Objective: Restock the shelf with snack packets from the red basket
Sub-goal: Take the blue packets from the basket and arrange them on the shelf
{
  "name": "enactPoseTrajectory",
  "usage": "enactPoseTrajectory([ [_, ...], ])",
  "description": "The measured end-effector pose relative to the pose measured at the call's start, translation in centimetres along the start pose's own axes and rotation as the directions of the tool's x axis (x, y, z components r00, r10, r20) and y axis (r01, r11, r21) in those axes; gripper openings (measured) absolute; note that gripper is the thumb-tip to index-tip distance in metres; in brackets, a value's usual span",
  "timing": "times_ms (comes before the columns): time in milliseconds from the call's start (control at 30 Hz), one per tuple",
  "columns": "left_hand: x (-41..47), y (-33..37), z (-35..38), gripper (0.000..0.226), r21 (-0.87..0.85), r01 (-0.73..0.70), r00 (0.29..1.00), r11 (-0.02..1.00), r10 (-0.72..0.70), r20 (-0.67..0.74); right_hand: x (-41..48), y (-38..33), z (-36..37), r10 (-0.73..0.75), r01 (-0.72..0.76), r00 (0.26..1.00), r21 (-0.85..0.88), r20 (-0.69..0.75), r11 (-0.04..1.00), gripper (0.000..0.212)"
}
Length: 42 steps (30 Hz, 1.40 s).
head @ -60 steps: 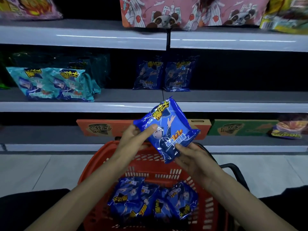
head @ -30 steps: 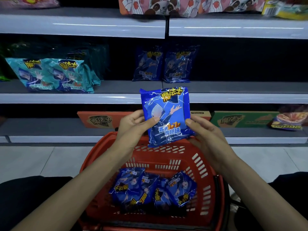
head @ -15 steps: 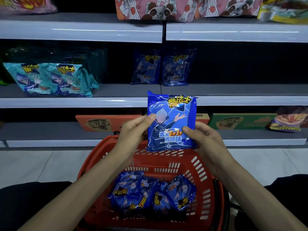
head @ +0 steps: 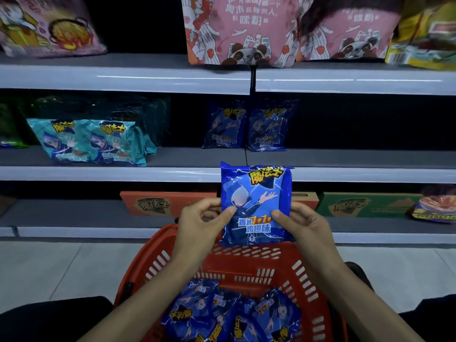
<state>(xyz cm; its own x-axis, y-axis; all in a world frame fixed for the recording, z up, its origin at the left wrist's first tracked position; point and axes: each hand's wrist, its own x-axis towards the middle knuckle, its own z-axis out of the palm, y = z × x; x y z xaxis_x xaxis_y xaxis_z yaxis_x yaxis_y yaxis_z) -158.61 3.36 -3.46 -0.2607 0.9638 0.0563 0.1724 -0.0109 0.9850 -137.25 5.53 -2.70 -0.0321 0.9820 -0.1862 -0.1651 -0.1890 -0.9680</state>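
I hold a blue snack packet (head: 256,203) upright above the red basket (head: 246,262), in front of the middle shelf (head: 345,159). My left hand (head: 199,220) pinches its left edge and my right hand (head: 301,223) pinches its right edge. Several more blue packets (head: 229,314) lie in the basket's bottom. Two matching blue packets (head: 244,127) stand side by side far back on the middle shelf, straight beyond the held one.
Teal packets (head: 88,141) lie at the left of the middle shelf. Pink panda bags (head: 283,30) stand on the top shelf. Orange (head: 153,203) and green (head: 357,204) boxes sit on the bottom shelf. Bare shelf shows to the right of the two blue packets.
The packet has turned from tilted to upright, face toward me, and both hands have shifted to grip its lower sides. It has stayed at about the same height.
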Motion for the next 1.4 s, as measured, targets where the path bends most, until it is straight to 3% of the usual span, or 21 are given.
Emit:
enactPoseTrajectory([
  [133,1.6,-0.4,-0.1,0.013,0.008,0.005,1.000,1.000,-0.005,-0.031,1.7,0.8,1.5,-0.133,0.121,0.990,-0.199,-0.049,0.973,0.013],
  [267,3.9,-1.0,-0.1,0.010,0.043,0.030,0.994,0.999,-0.025,-0.103,4.2,1.7,3.0,-0.336,0.243,0.939,-0.555,-0.070,0.795,0.005],
  [367,6.1,-1.3,-0.1,0.007,0.054,0.027,0.990,0.998,-0.019,-0.138,6.4,1.7,4.7,-0.355,0.222,0.930,-0.630,-0.091,0.744,0.009],
  [533,10.9,-1.4,0.3,0.010,0.032,0.048,0.969,0.998,-0.039,-0.243,10.6,0.5,7.4,-0.367,0.200,0.921,-0.655,-0.128,0.729,0.017],
  [800,18.5,-0.8,0.5,0.019,-0.120,0.015,0.935,0.993,-0.056,-0.350,15.1,-1.1,10.3,-0.366,0.274,0.927,-0.521,-0.081,0.809,0.059],
  [1067,22.5,-2.8,1.0,0.021,-0.189,0.086,0.938,0.978,-0.143,-0.314,18.7,-0.5,11.1,-0.266,0.210,0.964,-0.566,-0.016,0.797,0.051],
  [1400,24.4,-3.1,1.1,0.016,-0.105,0.037,0.973,0.994,-0.060,-0.223,20.6,0.6,11.6,-0.258,0.212,0.966,-0.574,0.001,0.791,0.058],
])
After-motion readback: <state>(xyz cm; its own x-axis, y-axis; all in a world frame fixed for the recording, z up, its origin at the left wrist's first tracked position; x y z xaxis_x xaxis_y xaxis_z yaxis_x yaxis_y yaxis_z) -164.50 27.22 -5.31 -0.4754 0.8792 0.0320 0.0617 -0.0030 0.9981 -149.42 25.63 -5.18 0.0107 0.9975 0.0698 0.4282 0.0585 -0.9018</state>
